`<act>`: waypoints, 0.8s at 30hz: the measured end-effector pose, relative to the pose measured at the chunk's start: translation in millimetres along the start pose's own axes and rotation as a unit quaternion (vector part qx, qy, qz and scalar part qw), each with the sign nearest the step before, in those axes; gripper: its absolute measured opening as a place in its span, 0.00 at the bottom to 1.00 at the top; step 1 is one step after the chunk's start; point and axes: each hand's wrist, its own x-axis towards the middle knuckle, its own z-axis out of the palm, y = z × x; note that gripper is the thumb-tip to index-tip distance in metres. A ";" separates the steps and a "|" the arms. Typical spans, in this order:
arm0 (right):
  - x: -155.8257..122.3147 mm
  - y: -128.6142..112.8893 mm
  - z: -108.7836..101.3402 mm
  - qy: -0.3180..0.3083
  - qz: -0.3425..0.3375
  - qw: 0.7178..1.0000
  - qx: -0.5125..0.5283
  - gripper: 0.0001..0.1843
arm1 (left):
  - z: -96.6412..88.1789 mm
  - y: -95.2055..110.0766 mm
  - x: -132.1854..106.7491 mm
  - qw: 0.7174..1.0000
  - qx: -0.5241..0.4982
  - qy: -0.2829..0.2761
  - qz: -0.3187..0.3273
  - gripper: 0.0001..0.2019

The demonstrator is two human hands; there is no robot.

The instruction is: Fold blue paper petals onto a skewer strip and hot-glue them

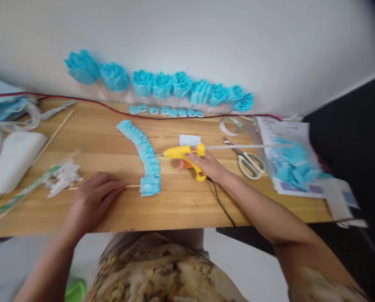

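My right hand [203,161] grips a yellow hot glue gun [178,152], its nozzle pointing left and a long clear glue stick [238,146] sticking out of its back. The nozzle tip is at the right edge of a curved, pleated light blue strip [145,147] on the table. At the strip's near end, a blue rolled piece [149,185] sits around the tip of a thin wooden stick [132,186]. My left hand [101,195] is closed on that stick, low over the tabletop.
Blue fabric flowers [162,85] lean along the wall, with several small blue rolls [165,110] before them. Scissors [248,161], a tape roll [230,126] and a bag of blue pieces [296,163] lie right. White scraps [63,178] lie left. A red-black cable [112,108] crosses behind.
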 end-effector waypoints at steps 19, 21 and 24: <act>6.9 7.5 -8.0 -0.024 -0.044 0.990 0.134 0.14 | 4.2 -4.2 4.6 0.999 0.019 0.014 0.032 0.10; 4.5 6.5 -6.3 -0.023 -0.031 0.986 0.161 0.15 | 4.7 -4.4 5.1 0.999 0.017 0.018 0.036 0.11; -1.6 3.1 0.2 -0.004 0.004 0.980 0.199 0.15 | 5.8 -6.3 4.4 0.999 0.014 0.019 0.039 0.11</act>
